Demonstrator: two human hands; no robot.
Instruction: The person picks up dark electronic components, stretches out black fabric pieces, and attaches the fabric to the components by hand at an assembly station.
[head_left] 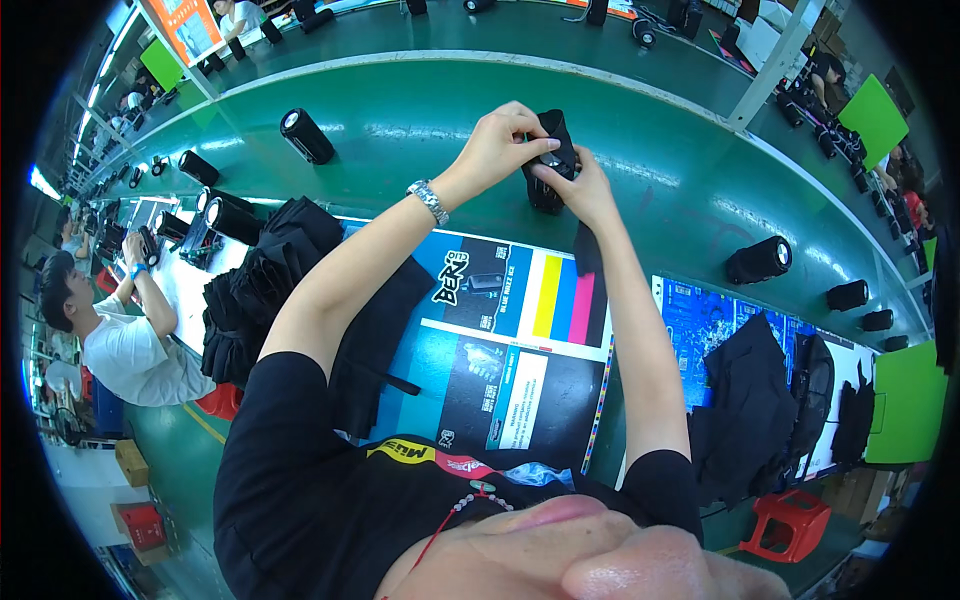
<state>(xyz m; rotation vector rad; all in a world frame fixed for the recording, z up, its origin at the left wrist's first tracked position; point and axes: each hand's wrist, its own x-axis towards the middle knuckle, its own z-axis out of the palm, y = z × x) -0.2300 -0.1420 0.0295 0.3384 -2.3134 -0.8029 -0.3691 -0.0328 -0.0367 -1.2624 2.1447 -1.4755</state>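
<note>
Over the green bench, both hands are on a black cylindrical speaker (544,195) standing on end, with soft black cloth (553,122) about its upper part. My left hand (505,140), with a metal watch on the wrist, pinches at the top of it. My right hand (585,190) grips its right side, fingers bent and thumb across the front. A dark strap-like strip (586,247) hangs below the right hand. Whether the cloth is a bag around the speaker is hard to tell, as the fingers cover much of it.
Black cylindrical speakers (306,137) (759,261) stand or lie along the green bench (430,125). A heap of black cloth bags (265,275) lies left, more black cloth (745,410) right. Printed sheets (480,350) cover the near table. A co-worker (135,340) sits left; a red stool (787,525) stands right.
</note>
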